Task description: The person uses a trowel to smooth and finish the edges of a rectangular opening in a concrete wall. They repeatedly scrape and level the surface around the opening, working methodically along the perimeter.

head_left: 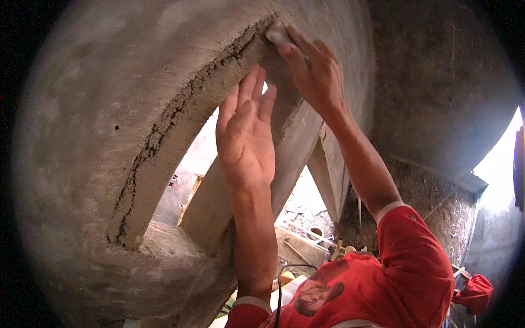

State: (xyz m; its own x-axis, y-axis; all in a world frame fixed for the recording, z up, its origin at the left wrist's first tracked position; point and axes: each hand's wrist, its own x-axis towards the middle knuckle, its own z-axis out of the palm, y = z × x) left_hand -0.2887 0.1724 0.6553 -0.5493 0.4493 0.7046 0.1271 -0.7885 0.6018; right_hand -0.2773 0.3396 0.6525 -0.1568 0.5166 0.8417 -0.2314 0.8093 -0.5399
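My right hand (317,76) is raised to the top of an arched opening in a grey plastered wall (82,109). Its fingers close round a small pale block (278,34), blurred and too unclear to name, which touches the upper edge of the opening. A rough, crumbly seam (164,123) runs down the left from there, along the border of the opening. Lower and to the left, my left hand (246,131) is open, palm turned into view and fingers pointing up. Its fingertips are at the underside of the arch; whether they press on it I cannot tell.
Slanting concrete bars (295,153) cross the opening close to my left forearm. Below, planks and rubble (301,246) lie on the bright ground. A dark wall (437,71) rises at the right, with a red cloth (474,294) hanging low. A black cable (279,290) runs beside my shirt.
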